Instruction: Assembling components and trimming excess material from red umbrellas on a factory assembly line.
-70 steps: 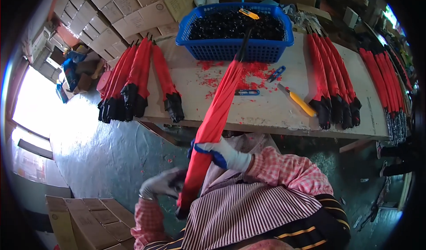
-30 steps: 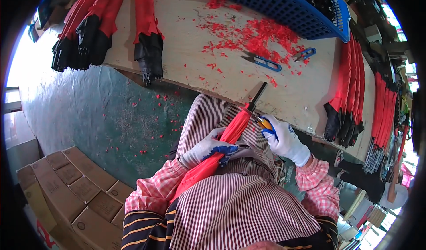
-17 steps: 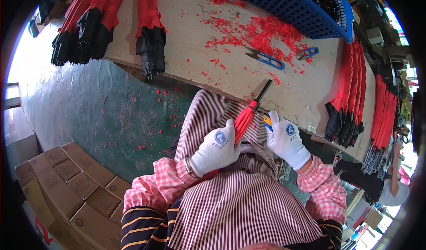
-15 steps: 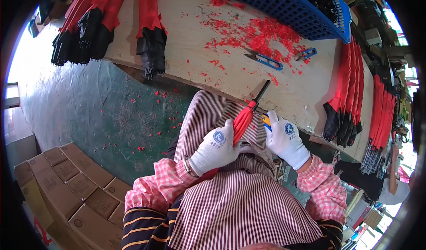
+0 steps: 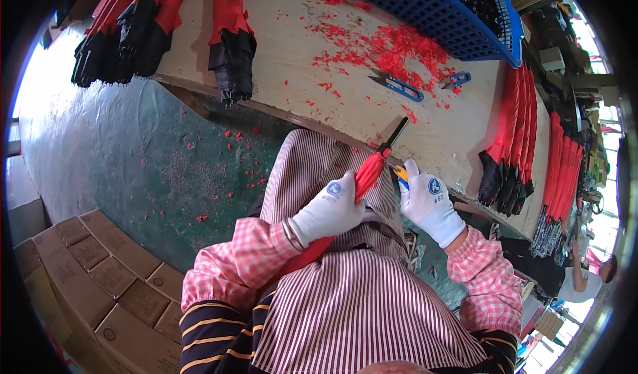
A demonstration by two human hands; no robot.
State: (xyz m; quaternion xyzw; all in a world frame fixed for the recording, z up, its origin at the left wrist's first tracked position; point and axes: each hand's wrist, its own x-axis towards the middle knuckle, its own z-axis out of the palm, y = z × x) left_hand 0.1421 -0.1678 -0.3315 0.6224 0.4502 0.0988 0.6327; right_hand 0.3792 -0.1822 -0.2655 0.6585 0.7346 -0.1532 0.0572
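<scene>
My left hand, in a white glove, grips a folded red umbrella that lies across my lap, its black tip pointing up toward the table edge. My right hand, also gloved, holds a small yellow-handled cutter against the umbrella near its tip. Both hands sit close together over my striped apron.
A wooden table carries red scraps, two blue-handled snips, a blue basket of black parts, and bundles of red umbrellas at left and at right. Cardboard boxes stand at lower left. Another person sits at far right.
The umbrella came off the table onto my lap. My right hand took up the yellow cutter and both hands closed in near the umbrella's tip; little has moved in the last half second.
</scene>
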